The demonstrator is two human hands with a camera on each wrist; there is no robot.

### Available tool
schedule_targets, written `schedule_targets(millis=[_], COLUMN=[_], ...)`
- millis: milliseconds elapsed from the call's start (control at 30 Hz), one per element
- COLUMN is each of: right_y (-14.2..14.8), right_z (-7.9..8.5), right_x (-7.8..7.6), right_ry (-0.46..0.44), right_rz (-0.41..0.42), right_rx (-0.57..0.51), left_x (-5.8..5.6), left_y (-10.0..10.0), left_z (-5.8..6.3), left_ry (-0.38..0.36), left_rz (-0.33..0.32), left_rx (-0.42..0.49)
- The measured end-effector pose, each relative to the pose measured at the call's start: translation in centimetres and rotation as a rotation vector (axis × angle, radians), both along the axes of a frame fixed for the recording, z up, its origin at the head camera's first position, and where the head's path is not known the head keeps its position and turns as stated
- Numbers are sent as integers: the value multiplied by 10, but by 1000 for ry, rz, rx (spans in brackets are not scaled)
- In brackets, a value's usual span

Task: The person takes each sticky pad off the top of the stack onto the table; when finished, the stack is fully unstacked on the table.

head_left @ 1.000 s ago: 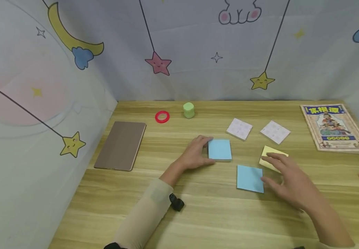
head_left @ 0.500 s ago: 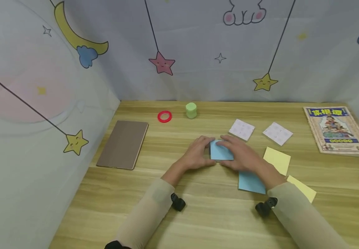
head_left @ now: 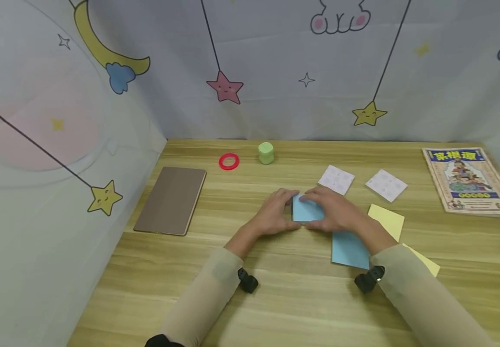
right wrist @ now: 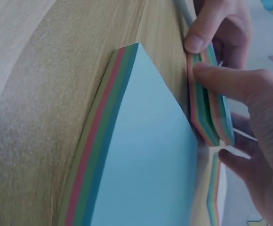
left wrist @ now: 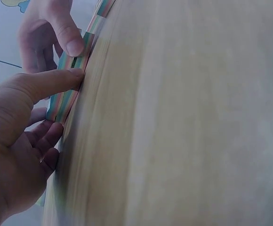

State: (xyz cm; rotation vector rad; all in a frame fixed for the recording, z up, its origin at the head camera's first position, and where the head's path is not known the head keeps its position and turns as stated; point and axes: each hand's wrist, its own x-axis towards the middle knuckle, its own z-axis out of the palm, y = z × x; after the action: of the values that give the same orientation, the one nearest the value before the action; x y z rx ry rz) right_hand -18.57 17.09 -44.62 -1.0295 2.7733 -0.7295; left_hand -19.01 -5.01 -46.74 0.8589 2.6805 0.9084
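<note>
Two blue-topped sticky note pads (head_left: 307, 210) lie stacked on the table, their striped edges and a thin gap between them showing in the right wrist view. My left hand (head_left: 271, 215) grips the stack's left side, thumb at the near edge and fingers at the far edge. From the right, my right hand (head_left: 335, 212) holds the same stack, thumb in front and fingers over the far part of the top. Partly under my right forearm lies another blue sticky note pad (head_left: 347, 249), large in the right wrist view (right wrist: 148, 141).
Two yellow sticky note pads (head_left: 389, 222) lie right of my hands, one partly behind the sleeve. Behind are two pale patterned square pads (head_left: 386, 185), a red ring (head_left: 229, 162) and a green cylinder (head_left: 266, 153). A brown notebook (head_left: 171, 200) lies left, a booklet (head_left: 471, 180) right.
My right hand has moved left from over the yellow pad and taken hold of the stack's right side. The left hand stays at the stack's left side.
</note>
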Motion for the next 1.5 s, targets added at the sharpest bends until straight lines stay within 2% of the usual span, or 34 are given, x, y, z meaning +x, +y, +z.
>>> schedule_targets(millis=[167,333,633,733,867,1100,1300,1500], right_y=[4,12,18,19,14,-7,-22,-38], right_z=[6,14,34,35,28,8,-6,-10], right_x=[3,8,16,9,-9,-43,-62,-68], right_ry=[-10,-4,24,53,76,27,-44,-102], right_rz=[-22,-80,-116,-155,-228,-358,-381,-361], right_rx=[26,54,3,-38,-76,-112,-101,-59], left_x=[0,0,1,1,0,0,0,0], left_y=[1,1,0,0,1,0,0,1], left_z=[0,0,1,1,1,0,1,1], left_ry=[1,7,8,6,8,5,-6,1], left_rz=[1,0,7,6,2,-5,-2,-2], left_rx=[-7,-14,-4,-3,-2,10,15,3])
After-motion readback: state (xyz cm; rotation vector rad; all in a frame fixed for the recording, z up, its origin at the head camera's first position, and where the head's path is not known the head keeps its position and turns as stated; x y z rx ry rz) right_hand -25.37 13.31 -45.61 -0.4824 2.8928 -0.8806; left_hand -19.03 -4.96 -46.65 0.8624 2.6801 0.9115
